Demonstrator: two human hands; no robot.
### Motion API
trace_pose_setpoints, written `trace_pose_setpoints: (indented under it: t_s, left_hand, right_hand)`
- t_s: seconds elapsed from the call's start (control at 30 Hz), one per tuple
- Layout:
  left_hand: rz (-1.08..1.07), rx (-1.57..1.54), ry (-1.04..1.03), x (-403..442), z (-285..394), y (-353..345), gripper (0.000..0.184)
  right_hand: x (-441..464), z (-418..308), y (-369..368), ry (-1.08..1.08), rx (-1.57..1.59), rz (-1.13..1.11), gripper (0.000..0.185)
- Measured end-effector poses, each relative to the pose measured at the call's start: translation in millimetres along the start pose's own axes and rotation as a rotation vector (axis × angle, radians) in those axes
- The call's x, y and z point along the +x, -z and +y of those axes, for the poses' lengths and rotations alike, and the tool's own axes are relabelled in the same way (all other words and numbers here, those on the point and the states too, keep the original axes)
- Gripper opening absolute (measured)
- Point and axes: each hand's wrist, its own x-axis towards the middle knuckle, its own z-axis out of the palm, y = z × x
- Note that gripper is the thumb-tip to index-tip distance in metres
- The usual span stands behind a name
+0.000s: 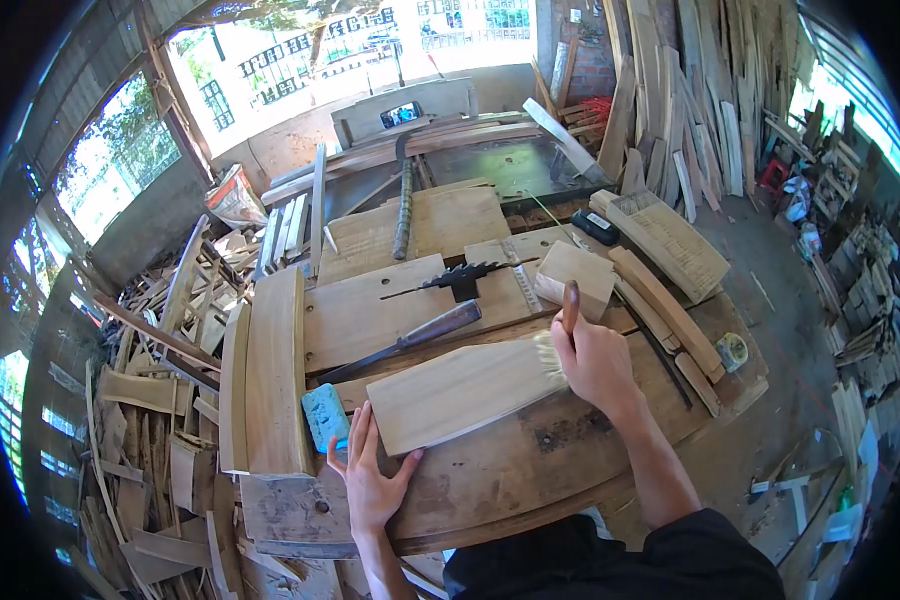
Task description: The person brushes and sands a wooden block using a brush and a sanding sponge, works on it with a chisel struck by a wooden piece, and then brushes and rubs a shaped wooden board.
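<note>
A pale wooden board (460, 385) lies flat on the workbench in front of me. My left hand (373, 480) rests at its lower left corner, fingers stretched out, with the fingertips and thumb touching the edge. Close by that hand is a blue sponge-like block (325, 415). My right hand (600, 368) is closed around a brush (570, 305) with a brown wooden handle. Its light bristles touch the right end of the board, and the fingers partly cover the brush. Behind the board lies a long tool with a wooden handle (440, 325), perhaps a chisel.
The workbench (490, 490) also carries a black toothed tool (460, 278), a curved blade with a wrapped handle (403, 215), a small wood block (578, 275) and a tape roll (732, 350). Thick planks (275, 370) stand left. Scrap wood (160, 480) covers the left floor.
</note>
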Motion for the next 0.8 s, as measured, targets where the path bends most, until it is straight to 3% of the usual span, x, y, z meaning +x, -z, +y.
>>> trace_pose_setpoints:
  t_s: [0.13,0.2,0.37,0.4,0.47,0.6,0.8]
  left_hand:
    - [-0.009,-0.017,0.011,0,3,1,0.088]
    - [-0.008,-0.015,0.012,0,1,0,0.089]
    - [-0.009,-0.026,0.016,0,2,0,0.089]
    - [-0.002,-0.029,0.014,0,1,-1,0.089]
    - [0.005,-0.03,0.012,-1,-1,-2,0.089]
    - [-0.025,0.032,-0.013,-1,-7,-3,0.091]
    - [0.0,-0.003,-0.003,0,0,-1,0.089]
  right_hand:
    - [3,-23,-9,0.046,-0.099,-0.031,0.027]
    - [-1,-43,-25,0.291,-0.15,0.017,0.027]
    - [-8,-106,-58,0.464,0.126,-0.181,0.025]
    - [-8,-118,-63,0.465,0.128,-0.179,0.025]
    - [-9,-137,-72,0.482,0.245,-0.41,0.028]
    - [-16,-149,-77,0.493,0.446,-0.493,0.028]
    - [-16,-101,-63,0.434,0.475,-0.389,0.027]
